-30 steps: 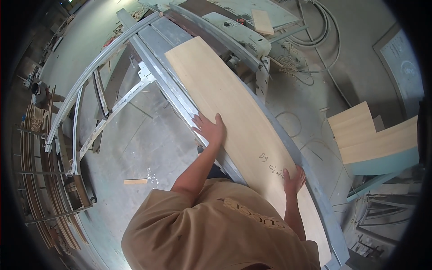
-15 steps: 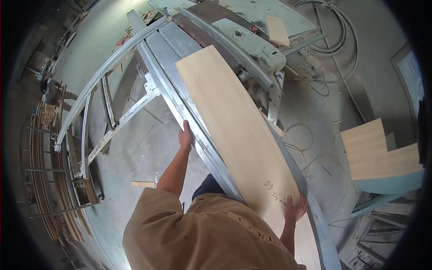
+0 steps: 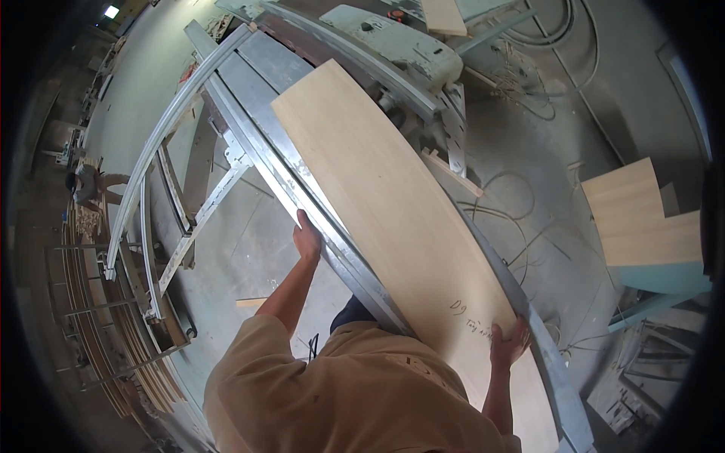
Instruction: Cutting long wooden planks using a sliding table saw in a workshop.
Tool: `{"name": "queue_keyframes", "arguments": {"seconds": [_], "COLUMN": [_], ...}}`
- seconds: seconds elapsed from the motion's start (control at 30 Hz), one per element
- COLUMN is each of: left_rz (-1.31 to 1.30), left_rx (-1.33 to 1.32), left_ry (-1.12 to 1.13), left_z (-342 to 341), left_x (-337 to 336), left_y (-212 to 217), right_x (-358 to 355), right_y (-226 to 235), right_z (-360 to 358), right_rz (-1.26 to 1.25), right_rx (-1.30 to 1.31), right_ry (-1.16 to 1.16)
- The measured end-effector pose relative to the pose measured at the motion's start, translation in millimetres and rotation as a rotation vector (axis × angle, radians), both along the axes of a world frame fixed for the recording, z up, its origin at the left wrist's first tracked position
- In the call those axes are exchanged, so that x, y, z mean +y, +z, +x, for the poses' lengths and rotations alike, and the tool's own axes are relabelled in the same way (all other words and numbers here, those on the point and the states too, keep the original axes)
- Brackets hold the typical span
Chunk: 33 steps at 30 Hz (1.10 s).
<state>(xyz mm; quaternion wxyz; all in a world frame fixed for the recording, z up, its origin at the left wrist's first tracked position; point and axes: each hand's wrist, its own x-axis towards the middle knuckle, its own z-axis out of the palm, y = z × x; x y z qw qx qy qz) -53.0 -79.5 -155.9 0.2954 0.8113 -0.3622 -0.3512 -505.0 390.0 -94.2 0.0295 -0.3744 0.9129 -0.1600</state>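
Observation:
A long pale wooden panel (image 3: 393,189) with handwriting near its close end lies lengthwise on the metal sliding table of a panel saw. My right hand (image 3: 511,343) is at the panel's right edge, thumb on the top face and fingers around the edge. At the left, my left hand (image 3: 306,238) grips the outer side of the silvery sliding-table rail (image 3: 283,189); its thumb shows, while the other fingers are mostly hidden. The saw's pale, scuffed housing (image 3: 400,41) stands past the panel's far right side.
A curved-looking metal frame (image 3: 140,170) extends left from the rail. A rack of long boards (image 3: 87,302) stands at the far left, near another person (image 3: 91,185). Notched wooden boards (image 3: 642,219) are at the right. Cables (image 3: 521,215) and a wooden strip (image 3: 453,174) lie beyond the panel.
The whole view has shifted a little. The panel's far end shows farther left and higher; both hands keep their places at the rail and the panel's edge.

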Motion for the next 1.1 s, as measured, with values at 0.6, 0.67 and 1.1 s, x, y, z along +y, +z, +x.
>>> {"name": "queue_keyframes", "arguments": {"seconds": [0.6,0.67,1.1], "left_rz": [0.088,0.1,0.558], "left_rx": [0.018,0.016,-0.274], "left_ry": [-0.014,-0.031,-0.756], "left_z": [-18,-19,56], "left_x": [20,19,-49], "left_y": [74,72,154], "right_x": [-80,-94,-187], "right_y": [81,88,119], "right_z": [-25,-27,-36], "right_rz": [0.022,0.033,0.121], "right_rx": [0.062,0.044,-0.086], "right_ry": [0.052,0.041,0.041]}}
